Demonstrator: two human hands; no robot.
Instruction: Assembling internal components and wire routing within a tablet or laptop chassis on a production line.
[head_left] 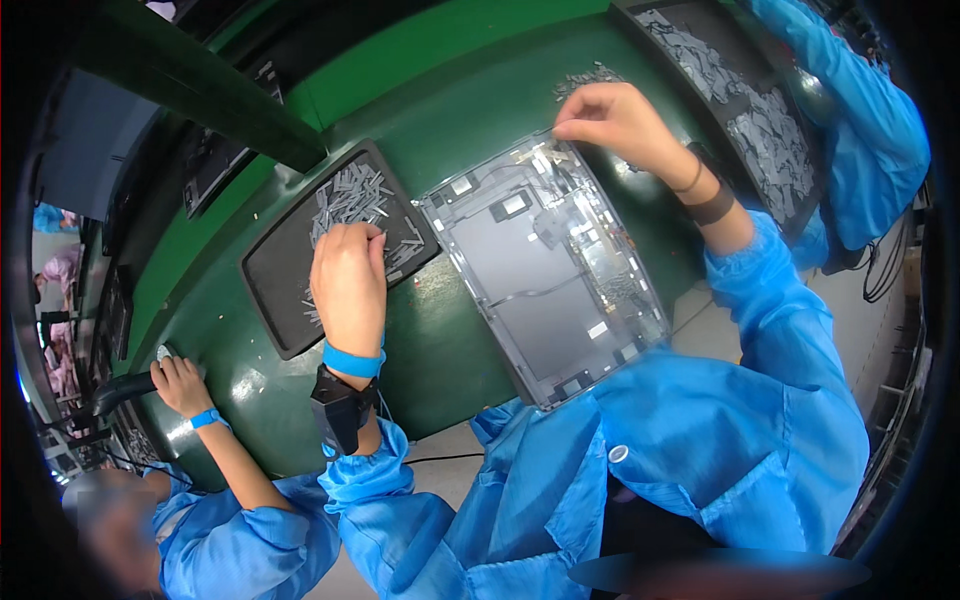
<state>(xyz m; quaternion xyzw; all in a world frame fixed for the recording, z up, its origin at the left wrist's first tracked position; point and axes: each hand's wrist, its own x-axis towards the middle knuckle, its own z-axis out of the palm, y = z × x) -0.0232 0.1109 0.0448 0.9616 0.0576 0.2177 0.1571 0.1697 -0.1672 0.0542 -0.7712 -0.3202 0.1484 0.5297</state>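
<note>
My left hand (349,277) is over the black tray (272,268), its fingers curled down among small grey strips (352,195). The fingertips are turned away, so what they pinch, if anything, is hidden. My right hand (615,125) is at the far right corner of a grey laptop casing (517,262), thumb and forefinger pressed together. Anything between those fingertips is too small to make out. The casing lies open side up, at a slant in front of me, showing cables, pads and metal parts along its right side.
A small pile of grey pieces (590,78) lies beyond the casing. At the right stands a long dark tray (738,150) of flat grey parts, beside a person in a blue sleeve (870,150). Left, a co-worker's hand (180,386) rests on the green table (440,385). A green post (215,100) rises behind the black tray.
</note>
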